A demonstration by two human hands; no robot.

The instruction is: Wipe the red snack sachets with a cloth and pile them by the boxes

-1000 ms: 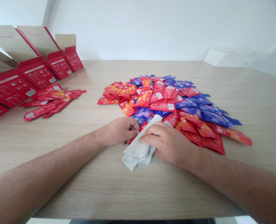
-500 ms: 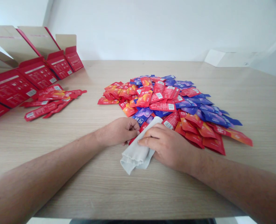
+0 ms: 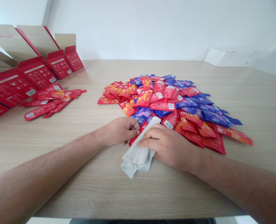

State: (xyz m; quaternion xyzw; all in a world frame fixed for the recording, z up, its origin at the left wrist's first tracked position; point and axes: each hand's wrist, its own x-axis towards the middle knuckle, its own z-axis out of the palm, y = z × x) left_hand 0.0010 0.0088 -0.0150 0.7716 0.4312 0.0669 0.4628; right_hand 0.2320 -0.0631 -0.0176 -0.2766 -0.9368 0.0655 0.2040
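Note:
A big heap of red and blue sachets (image 3: 172, 102) lies in the middle of the wooden table (image 3: 105, 183). At its near edge, my left hand (image 3: 119, 130) is curled, its fingertips pinching a red sachet (image 3: 134, 140) at the heap's rim. My right hand (image 3: 168, 144) rests closed on a folded pale grey cloth (image 3: 135, 158), which lies on the table between both hands and sticks out toward me.
A smaller pile of red sachets (image 3: 50, 101) lies at the left. Behind it stand several open red cardboard boxes (image 3: 35, 71) with raised flaps. A white box (image 3: 228, 57) sits at the far right by the wall.
Nearly nothing has moved. The cloth under my right hand has shifted slightly, its near end bunching a little; both hands stay in place.

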